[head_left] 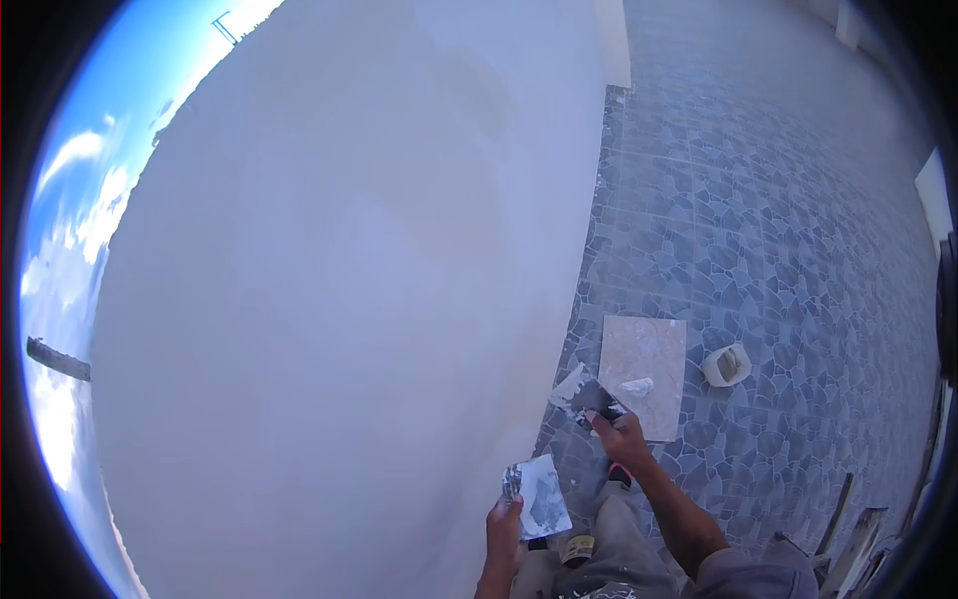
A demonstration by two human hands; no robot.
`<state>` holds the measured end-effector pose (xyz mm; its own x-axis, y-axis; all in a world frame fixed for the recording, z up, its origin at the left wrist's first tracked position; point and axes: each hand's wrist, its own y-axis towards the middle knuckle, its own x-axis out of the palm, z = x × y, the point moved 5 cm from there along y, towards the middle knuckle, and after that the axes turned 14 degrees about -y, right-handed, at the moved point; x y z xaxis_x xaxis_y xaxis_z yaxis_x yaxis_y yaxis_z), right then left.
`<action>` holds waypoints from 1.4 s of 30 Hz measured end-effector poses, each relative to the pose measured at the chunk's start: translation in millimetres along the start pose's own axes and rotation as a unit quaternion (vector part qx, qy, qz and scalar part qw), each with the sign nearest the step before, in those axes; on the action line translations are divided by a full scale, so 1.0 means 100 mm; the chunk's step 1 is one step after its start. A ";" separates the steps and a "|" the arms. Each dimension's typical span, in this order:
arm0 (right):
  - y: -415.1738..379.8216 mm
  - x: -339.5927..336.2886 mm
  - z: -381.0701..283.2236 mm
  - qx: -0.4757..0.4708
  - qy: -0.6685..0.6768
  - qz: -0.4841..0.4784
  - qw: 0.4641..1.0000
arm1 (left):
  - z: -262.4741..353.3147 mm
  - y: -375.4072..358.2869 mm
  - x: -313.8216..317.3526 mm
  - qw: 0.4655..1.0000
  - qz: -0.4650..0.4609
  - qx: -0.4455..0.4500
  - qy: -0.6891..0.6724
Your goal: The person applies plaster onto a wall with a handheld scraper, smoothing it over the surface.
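Note:
My left hand is wrapped round the edge of a flat blade smeared with white paste, low beside the wall. Up and to the right, my right hand grips a wide putty knife, its blade pointing up and left with pale paste on it. The two tools are apart. Just beyond the right hand, a pinkish board lies on the floor with a white lump of paste on it. The pale wall fills the left and middle of the view.
A whitish cut-open container stands right of the board on the patterned tile floor. Wooden pieces are at the lower right. A yellowish tin or similar object shows between my legs.

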<state>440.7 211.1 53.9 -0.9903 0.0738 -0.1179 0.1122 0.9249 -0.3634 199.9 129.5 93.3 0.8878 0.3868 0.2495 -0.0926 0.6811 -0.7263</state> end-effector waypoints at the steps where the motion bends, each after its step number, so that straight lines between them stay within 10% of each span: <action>1: -0.26 0.09 0.03 -0.006 0.002 0.004 1.000 | -0.06 0.06 -0.06 0.999 -0.016 -0.023 -0.021; 7: -1.46 0.54 -0.14 -0.385 -0.190 -0.071 0.900 | -0.32 0.11 -0.28 0.982 -0.123 -0.109 -0.089; 19: -2.33 1.10 0.57 -0.419 -0.371 -0.032 0.828 | -0.71 -0.02 -0.86 0.965 -0.212 -0.145 -0.054; 34: -1.08 1.08 3.42 -0.428 -0.476 0.110 0.761 | -2.79 2.40 -1.01 0.958 -0.288 -0.008 0.011; 42: -0.93 1.18 3.77 -0.458 -0.446 0.102 0.763 | -3.26 2.73 -1.30 0.969 -0.229 -0.046 -0.077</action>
<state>343.9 -6.8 -274.3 -0.4646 0.3453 -0.8154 -0.2520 0.8312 0.4956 205.8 62.2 -346.3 0.7473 0.1506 0.6472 0.3423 0.7476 -0.5692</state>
